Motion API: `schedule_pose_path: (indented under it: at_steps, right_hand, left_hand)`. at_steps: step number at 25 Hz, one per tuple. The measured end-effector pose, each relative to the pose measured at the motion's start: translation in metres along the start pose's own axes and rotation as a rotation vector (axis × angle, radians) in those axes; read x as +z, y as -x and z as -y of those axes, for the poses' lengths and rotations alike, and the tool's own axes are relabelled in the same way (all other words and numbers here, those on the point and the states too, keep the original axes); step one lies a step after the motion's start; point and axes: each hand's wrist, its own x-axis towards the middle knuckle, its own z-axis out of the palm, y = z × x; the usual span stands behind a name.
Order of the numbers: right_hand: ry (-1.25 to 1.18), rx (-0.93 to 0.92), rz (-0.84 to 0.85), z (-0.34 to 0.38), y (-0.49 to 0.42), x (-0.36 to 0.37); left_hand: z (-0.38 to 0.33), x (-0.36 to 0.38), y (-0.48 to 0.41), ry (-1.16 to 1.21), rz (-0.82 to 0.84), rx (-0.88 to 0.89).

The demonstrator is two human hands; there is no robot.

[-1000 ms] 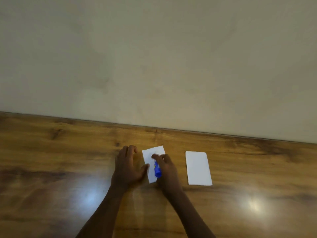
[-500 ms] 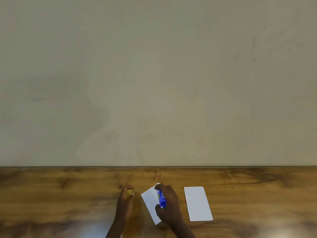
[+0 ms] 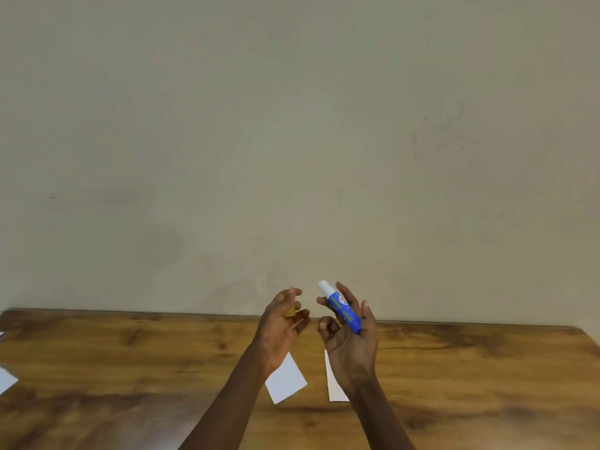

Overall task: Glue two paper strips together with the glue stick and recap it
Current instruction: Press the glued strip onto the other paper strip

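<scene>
Right hand [image 3: 352, 336]: it is raised above the desk [image 3: 470, 362], palm turned to the camera; its grip is pressed around the glue stick [image 3: 344, 311], with the thumb and the curled fingers around the tube.
Glue stick: a blue tube with a white tip is seen. It is tilted, the white tip pointing up and to the left, in front of the wall [image 3: 292, 125]. No cap is on it.
Left hand [image 3: 282, 326]: it is also raised above the desk, just beside the right hand but apart from it. A small yellowish piece [image 3: 290, 312], probably the cap, is pinched between its thumb and fingers; this cannot be told for sure.
Left paper strip [image 3: 285, 380]: it lies flat on the desk, turned at an angle, and is partly hidden by the left wrist.
Right paper strip [image 3: 334, 384]: it lies flat on the desk, near the first strip but not touching it. Most of it is covered by the right wrist.
Other paper [image 3: 5, 380]: a white piece is seen at the left edge of the desk, well apart from the strips.
</scene>
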Motion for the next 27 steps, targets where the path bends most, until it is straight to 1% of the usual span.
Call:
schedule_pose_path:
  at_steps: [3,4,8,12,14,18,21,24,27]
  right_hand:
    - [0.006,-0.092,-0.022,0.026,0.009,0.015]
    - [0.014,-0.111,-0.023,0.034,0.012,0.021]
    - [0.151,-0.189,0.038,0.067,0.018,0.041]
    - [0.27,-0.265,0.108,0.09,0.021,0.05]
    - [0.425,-0.303,0.141,0.097,0.022,0.046]
    - [0.856,-0.357,0.238,0.115,0.022,0.02]
    - [1.094,-0.367,0.186,0.131,0.018,-0.01]
    - [1.129,-0.353,0.057,0.149,0.014,-0.05]
    - [1.126,-0.272,-0.078,0.164,0.009,-0.099]
  left_hand:
    - [-0.014,0.038,0.019,-0.256,0.214,0.055]
    - [-0.02,0.05,0.024,-0.308,0.254,0.084]
    - [-0.054,0.092,0.04,-0.363,0.241,0.213]
    - [-0.076,0.114,0.052,-0.43,0.25,0.33]
    - [-0.076,0.118,0.055,-0.482,0.25,0.366]
    - [-0.056,0.124,0.056,-0.521,0.236,0.347]
    - [-0.022,0.138,0.046,-0.577,0.18,0.341]
    - [0.015,0.153,0.027,-0.654,0.132,0.341]
    - [0.05,0.16,0.004,-0.72,0.105,0.319]
